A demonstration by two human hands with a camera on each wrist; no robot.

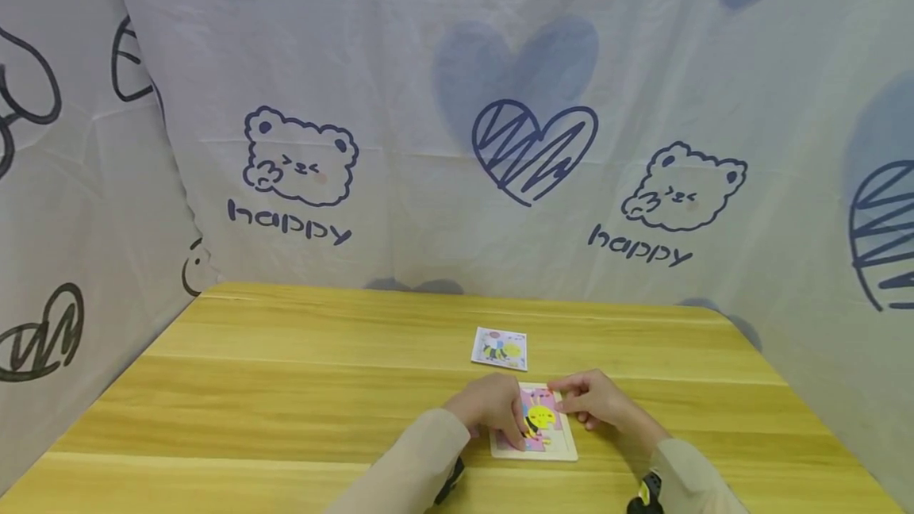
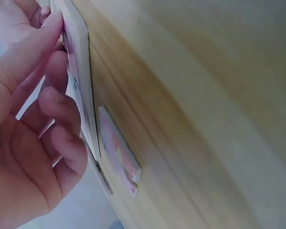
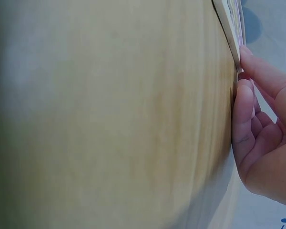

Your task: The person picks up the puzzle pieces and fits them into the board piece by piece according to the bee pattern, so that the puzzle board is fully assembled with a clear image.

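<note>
A jigsaw puzzle with a yellow bee on pink lies in a pale tray-like board on the table. My left hand reaches over its left side, fingertips down on the picture. In the left wrist view, the left thumb meets the puzzle face and the other fingers are curled; I cannot tell whether they pinch a piece. My right hand grips the board's right edge, its thumb on top and curled fingers alongside. A loose puzzle piece lies on the table beside the board.
Behind the board, a square picture card with a similar bee lies on the wood-grain table. A white cloth printed with hearts and bears hangs along the back and both sides.
</note>
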